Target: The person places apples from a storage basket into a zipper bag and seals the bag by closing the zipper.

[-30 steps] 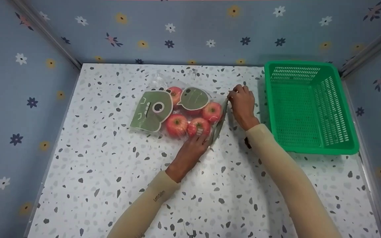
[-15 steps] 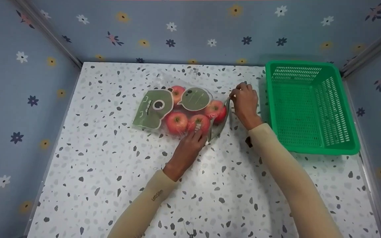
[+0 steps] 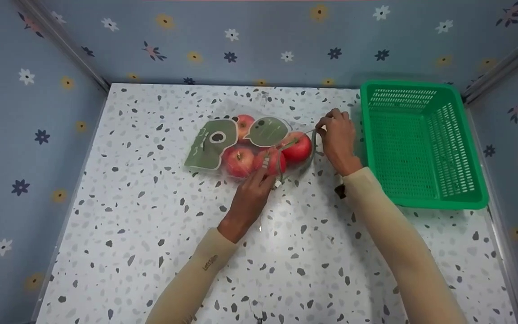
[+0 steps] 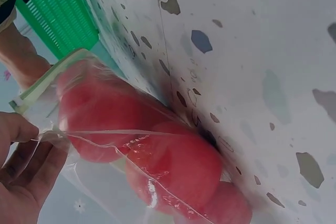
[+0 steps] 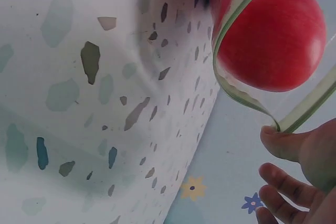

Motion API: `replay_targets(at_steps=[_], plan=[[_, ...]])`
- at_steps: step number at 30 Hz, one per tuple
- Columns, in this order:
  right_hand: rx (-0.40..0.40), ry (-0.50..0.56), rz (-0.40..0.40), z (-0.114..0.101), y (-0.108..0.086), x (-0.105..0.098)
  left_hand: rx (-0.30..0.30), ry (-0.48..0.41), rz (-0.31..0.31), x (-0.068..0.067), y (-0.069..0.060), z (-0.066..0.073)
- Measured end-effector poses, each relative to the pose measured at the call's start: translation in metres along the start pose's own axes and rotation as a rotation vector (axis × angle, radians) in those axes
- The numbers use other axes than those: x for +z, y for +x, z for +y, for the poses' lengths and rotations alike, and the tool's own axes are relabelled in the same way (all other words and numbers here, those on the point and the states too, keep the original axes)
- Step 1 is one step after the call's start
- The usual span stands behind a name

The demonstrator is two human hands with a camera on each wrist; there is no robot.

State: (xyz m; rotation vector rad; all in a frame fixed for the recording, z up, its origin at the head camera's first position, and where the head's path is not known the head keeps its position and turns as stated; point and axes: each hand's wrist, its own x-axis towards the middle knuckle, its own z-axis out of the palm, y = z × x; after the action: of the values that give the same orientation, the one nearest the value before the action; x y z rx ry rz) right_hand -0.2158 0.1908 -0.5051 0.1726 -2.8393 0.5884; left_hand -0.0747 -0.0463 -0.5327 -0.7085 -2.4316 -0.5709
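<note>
A clear zip bag (image 3: 209,150) with green cartoon prints lies on its side on the speckled table, several red apples (image 3: 240,161) inside. Its mouth, edged by a green zip strip (image 5: 229,85), faces right and gapes; one apple (image 3: 298,147) sits just within it. The left hand (image 3: 247,198) pinches the bag's near edge by the mouth, thumb against fingers, as the left wrist view shows. At the far corner of the mouth, the right hand (image 3: 339,141) pinches the strip; its thumb (image 5: 281,142) presses there and its other visible fingers are spread apart from the bag.
A green plastic basket (image 3: 425,203) with slotted walls stands on the right of the table, close to the right forearm. Flower-patterned panels (image 3: 259,40) enclose the table (image 3: 128,216) at the back and both sides.
The bag's mouth has widened, baring the apple nearest it. The right hand has shifted slightly right and away from the body, while the left hand has moved slightly left along with its bag edge.
</note>
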Motion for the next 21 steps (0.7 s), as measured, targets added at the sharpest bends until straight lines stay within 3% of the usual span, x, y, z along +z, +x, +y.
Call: replay_targets(at_steps=[10, 21], plan=[[0.053, 0.020, -0.003, -0.001, -0.002, -0.012, -0.104, -0.157, 0.058, -0.004, 0.004, -0.004], [0.043, 0.024, 0.022, 0.001, -0.010, -0.026, -0.174, -0.219, 0.110, -0.010, 0.006, -0.004]])
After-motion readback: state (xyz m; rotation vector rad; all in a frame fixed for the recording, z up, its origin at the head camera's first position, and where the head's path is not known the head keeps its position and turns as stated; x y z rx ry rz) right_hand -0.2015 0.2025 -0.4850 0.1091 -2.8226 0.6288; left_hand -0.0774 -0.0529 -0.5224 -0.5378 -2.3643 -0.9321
